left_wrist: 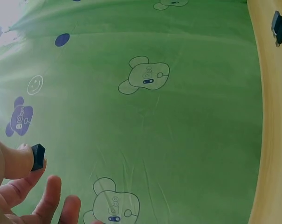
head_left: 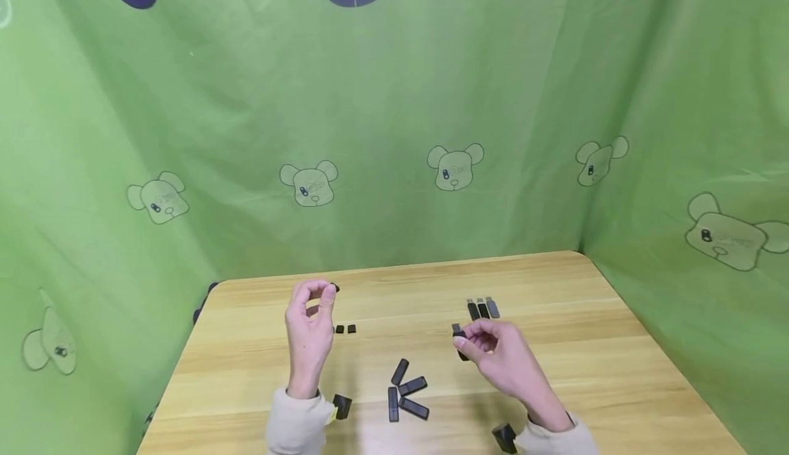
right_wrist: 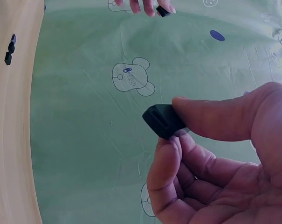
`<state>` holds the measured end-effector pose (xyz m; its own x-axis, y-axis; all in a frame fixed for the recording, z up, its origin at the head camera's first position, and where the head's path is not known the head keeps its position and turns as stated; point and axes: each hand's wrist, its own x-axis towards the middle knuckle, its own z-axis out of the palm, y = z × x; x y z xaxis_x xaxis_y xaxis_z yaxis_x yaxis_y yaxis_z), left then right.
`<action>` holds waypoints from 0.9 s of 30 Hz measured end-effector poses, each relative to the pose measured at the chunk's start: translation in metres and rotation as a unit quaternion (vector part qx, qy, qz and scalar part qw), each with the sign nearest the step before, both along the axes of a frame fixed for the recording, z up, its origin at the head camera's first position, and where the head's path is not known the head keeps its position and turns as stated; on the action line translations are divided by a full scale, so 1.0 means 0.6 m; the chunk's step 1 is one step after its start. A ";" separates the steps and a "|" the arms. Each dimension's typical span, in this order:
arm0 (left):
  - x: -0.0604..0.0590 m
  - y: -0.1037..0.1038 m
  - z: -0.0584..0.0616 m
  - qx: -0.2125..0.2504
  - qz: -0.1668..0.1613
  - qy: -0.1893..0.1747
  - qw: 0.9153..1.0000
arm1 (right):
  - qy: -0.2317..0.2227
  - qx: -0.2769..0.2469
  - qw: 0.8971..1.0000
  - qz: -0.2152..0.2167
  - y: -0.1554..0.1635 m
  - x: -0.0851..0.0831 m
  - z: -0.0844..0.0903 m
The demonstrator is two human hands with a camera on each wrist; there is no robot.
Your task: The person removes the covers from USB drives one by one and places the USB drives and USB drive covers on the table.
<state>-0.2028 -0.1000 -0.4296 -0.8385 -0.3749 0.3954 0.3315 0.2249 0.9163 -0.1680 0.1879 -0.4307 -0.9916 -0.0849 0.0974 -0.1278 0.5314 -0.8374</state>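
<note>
The left hand (head_left: 310,328) is pinching a small black cap (left_wrist: 37,156) up above the table (head_left: 592,373) while the right hand (head_left: 499,352) is pinching a black stick (right_wrist: 162,121) low, so squaring the openings seems wise before joining.

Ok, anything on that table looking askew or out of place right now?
Mostly tidy: three sticks lie in a neat row and two caps sit side by side. The four sticks in the middle lie jumbled at odd angles. Nothing looks damaged.
</note>
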 end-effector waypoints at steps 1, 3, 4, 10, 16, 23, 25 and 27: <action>0.000 -0.001 -0.002 0.001 -0.001 -0.003 1.000 | 0.000 -0.001 1.000 -0.002 0.001 -0.003 0.000; 0.002 -0.003 -0.006 -0.001 -0.003 -0.011 1.000 | -0.001 -0.002 1.000 -0.003 0.002 -0.011 0.001; 0.003 -0.004 -0.008 0.000 -0.005 -0.017 1.000 | -0.002 -0.002 1.000 -0.003 0.002 -0.015 0.001; 0.010 -0.003 -0.028 0.002 -0.015 -0.070 0.997 | 0.009 0.005 1.000 -0.014 0.004 -0.048 -0.009; 0.020 0.008 -0.050 0.000 -0.028 -0.091 0.995 | 0.036 0.011 0.999 -0.037 0.013 -0.101 -0.028; 0.030 0.018 -0.071 -0.002 -0.036 -0.089 0.995 | 0.037 0.028 0.998 -0.049 0.036 -0.155 -0.044; 0.032 0.019 -0.074 -0.002 -0.038 -0.088 0.995 | 0.041 0.036 0.997 -0.047 0.041 -0.166 -0.048; 0.033 0.021 -0.076 0.002 -0.042 -0.086 0.995 | 0.045 0.040 0.997 -0.042 0.044 -0.175 -0.051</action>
<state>-0.1830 -0.0876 -0.4751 -0.9221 -0.3023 0.2415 0.1863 0.2000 0.9619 -0.2728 0.2140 -0.4611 -0.9832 -0.0122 0.1823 -0.1521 0.6076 -0.7796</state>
